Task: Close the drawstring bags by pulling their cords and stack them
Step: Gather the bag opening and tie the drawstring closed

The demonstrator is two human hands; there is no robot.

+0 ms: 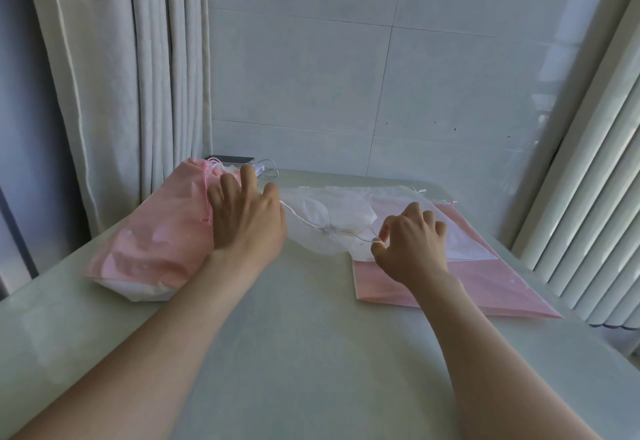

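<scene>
cord (294, 213), thin and white, runs almost straight between the two hands, passing through the gathered neck of a white drawstring bag (322, 213). that bag lies bunched at the middle of the desk (294, 335), toward the far side. its right part overlaps a flat pink bag (485, 287) spread at the desk's right edge.

the right hand (412, 245) has a closed grip on the cord's right end. thumb and forefinger pinch it just beside the bag's neck, and the other fingers are curled in behind.

the left hand (246, 218) lies knuckles up with its fingers spread, over the right edge of a puffy pink drawstring bag (156, 232). the cord's left end meets this hand at the thumb. from where i stand i cannot tell whether that grip really pinches it, because the contact is tucked under the hand.

the puffy pink bag sits at the desk's left, its mouth drawn in at the far end with a pink cord (207, 190) trailing down beside the left fingers. a white layer shows beneath its near end.

behind it, at the back edge, lie a dark flat device (228, 159) and a small white adapter (260, 170) with a looped cable. a pale curtain (121, 76) hangs at the left, slatted blinds (588, 197) at the right, and a tiled wall (346, 59) lies ahead.
</scene>
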